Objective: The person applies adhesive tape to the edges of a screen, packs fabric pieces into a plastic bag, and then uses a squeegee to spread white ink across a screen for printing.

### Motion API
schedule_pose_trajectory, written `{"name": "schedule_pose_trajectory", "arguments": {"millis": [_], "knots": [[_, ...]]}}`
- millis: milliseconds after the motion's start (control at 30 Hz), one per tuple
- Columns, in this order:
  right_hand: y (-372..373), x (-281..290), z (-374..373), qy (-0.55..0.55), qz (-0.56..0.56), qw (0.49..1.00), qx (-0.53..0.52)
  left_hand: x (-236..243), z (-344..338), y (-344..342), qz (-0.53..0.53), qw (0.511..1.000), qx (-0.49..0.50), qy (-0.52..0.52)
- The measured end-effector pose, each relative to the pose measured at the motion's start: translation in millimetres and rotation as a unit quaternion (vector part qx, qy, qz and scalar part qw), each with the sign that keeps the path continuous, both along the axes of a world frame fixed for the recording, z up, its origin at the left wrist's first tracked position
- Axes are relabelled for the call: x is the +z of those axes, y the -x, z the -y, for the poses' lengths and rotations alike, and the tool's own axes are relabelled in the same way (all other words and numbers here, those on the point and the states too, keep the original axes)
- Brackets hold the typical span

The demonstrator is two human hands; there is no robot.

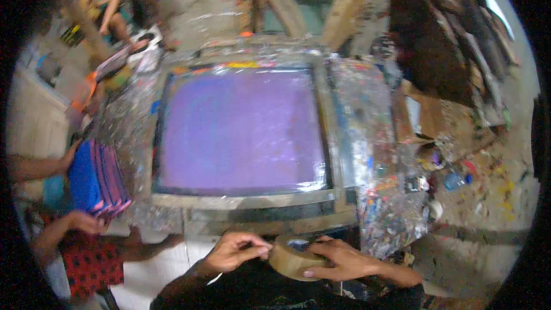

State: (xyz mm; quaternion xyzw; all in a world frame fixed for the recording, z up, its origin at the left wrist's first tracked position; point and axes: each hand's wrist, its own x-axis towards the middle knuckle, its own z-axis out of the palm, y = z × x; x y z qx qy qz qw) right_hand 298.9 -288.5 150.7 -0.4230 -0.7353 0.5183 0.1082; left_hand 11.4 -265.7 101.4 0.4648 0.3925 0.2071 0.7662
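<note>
Tape (291,265) is up close, this side of the purple screen (241,132), the right hand (342,259) clamped on it, likely for steadiness, while the left hand (238,251) pinches its fingertips together just beside it.

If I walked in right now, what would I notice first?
Probably the big shiny purple rectangle, right in the middle. Below it, the right hand holds a wide tan tape roll, with the left hand by its left side. Over at the left is a bright blue-and-pink striped bundle.
</note>
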Motion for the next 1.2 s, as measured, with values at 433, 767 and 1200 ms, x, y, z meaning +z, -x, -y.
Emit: {"name": "schedule_pose_trajectory", "arguments": {"millis": [433, 767, 1200], "knots": [[1.7, -19.2, -22.1, 0.253, -0.224, 0.934, -0.113, -46.5, -31.7, 3.1, 0.301, 0.940, -0.018, -0.160], [12.0, -31.4, -20.4, 0.290, -0.174, 0.922, -0.187, -22.9, -30.6, -9.7, 0.285, 0.949, 0.051, -0.122], [-8.8, -28.9, -40.5, -0.051, -0.105, 0.993, -0.010, -0.7, -21.2, 16.6, 0.092, 0.959, -0.130, -0.234]]}}
